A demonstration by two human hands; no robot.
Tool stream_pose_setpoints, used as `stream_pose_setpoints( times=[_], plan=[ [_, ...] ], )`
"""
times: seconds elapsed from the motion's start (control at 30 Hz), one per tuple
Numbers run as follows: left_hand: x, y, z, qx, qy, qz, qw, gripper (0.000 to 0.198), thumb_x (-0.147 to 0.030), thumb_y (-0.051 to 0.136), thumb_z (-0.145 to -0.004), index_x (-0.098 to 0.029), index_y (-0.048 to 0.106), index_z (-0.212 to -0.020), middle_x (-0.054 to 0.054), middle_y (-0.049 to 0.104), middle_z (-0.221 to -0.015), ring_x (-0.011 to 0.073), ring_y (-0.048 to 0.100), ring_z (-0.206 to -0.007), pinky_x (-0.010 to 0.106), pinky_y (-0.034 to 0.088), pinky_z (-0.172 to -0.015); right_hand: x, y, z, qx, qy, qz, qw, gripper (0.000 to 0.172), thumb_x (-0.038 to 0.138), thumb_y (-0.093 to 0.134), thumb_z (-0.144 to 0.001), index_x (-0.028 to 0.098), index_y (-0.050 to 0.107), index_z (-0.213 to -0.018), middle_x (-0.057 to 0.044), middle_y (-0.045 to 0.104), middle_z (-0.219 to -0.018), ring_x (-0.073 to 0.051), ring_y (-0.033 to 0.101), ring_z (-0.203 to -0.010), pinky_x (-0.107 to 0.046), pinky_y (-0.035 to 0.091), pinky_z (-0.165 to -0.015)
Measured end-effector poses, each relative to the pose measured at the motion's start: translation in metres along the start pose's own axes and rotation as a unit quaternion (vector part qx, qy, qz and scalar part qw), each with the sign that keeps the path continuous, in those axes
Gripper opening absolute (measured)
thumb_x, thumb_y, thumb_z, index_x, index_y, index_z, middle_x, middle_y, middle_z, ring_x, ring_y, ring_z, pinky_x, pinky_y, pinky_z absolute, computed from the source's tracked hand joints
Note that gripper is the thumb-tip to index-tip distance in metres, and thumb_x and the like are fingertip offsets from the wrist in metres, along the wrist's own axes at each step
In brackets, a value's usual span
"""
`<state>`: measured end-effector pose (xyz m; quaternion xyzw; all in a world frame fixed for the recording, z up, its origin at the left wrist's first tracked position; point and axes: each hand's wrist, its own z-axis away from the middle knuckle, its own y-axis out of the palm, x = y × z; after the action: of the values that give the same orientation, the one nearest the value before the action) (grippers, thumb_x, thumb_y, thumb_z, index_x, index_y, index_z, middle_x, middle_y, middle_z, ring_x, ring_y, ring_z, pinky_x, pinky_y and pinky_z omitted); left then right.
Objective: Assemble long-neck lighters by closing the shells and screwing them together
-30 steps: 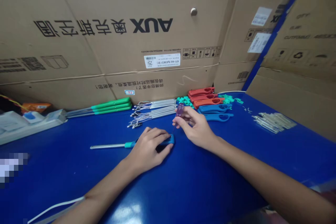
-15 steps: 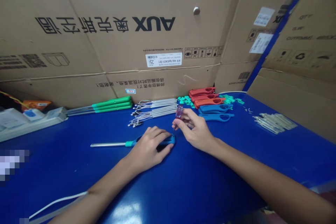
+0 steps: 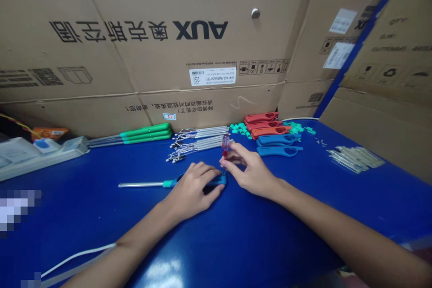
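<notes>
Here, a wall of flattened cardboard cartons (image 3: 135,54) printed with the AUX brand stands behind a long blue workbench (image 3: 270,243). Along the back of the bench, from left to right, lie a white power strip (image 3: 40,155), three green-handled steel rods (image 3: 145,134), a group of silver rods with thin wires at their ends (image 3: 197,144), a cluster of small teal clips (image 3: 240,129), three red-orange handles (image 3: 265,123) above two blue handles (image 3: 278,146), and a heap of pale slender rods (image 3: 354,159). Mid-bench, the person's left hand (image 3: 192,191) is closed over a steel-shafted tool (image 3: 141,184) with a blue grip, its shaft pointing left. Just beside it, the right hand (image 3: 251,173) pinches a small screwdriver (image 3: 226,145) between thumb and fingers. Its translucent red handle stands upright, with the thin tip pointing down near the blue grip; whether they touch is too small to tell.
</notes>
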<state>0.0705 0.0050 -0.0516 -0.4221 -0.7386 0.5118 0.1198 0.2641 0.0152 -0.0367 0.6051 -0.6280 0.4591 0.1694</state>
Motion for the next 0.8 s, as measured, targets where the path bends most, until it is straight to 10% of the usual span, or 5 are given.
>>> stream_pose_setpoints(
  times=[0.8],
  plan=[
    [0.0002, 0.0003, 0.0004, 0.003, 0.0, -0.001, 1.0, 0.022, -0.031, 0.057, -0.089, -0.018, 0.066, -0.104, 0.008, 0.07, -0.101, 0.024, 0.062, -0.092, 0.043, 0.046, -0.085, -0.0021, -0.0004, -0.0016, -0.01, 0.003, 0.029, 1.0, 0.013, 0.025, 0.063, -0.086, 0.021, 0.055, -0.096, -0.001, 0.066, -0.081, -0.015, 0.064, -0.073, -0.029, 0.054, -0.07]
  ],
)
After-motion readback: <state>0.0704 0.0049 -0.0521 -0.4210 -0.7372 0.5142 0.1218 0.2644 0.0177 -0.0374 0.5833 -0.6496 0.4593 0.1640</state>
